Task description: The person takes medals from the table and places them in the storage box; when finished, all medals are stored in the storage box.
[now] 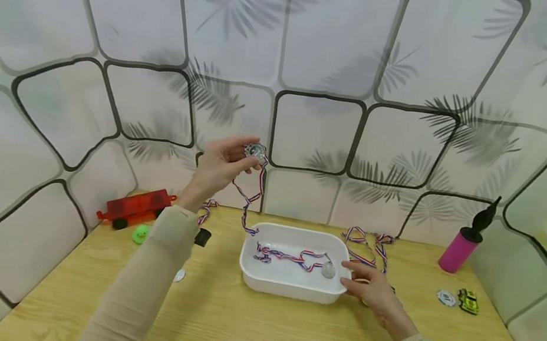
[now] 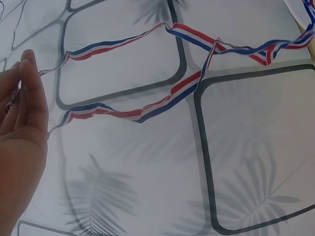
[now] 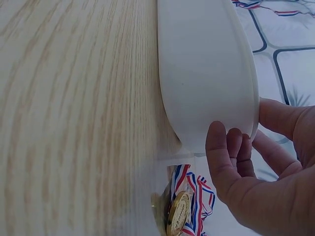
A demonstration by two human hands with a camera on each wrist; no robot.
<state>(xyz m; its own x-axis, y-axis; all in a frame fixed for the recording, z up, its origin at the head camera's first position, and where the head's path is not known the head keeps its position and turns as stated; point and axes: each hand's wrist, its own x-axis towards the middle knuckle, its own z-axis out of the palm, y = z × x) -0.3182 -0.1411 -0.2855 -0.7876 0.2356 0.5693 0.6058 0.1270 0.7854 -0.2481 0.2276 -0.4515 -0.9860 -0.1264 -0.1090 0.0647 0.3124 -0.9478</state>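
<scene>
My left hand is raised above the white bin and pinches a silver medal between thumb and fingers. Its red, white and blue ribbon hangs down to the bin's back left rim. My right hand holds the right end of the white bin, fingers at the rim and outer wall. Inside the bin lies another silver medal with its striped ribbon spread out. A gold medal with a striped ribbon is on the table beside my right hand.
On the left stand a red toy trailer, a green disc and a silvery disc, partly behind my left arm. At right are a pink cylinder with a black top, a chip and a yellow toy car. Patterned curtain surrounds the table.
</scene>
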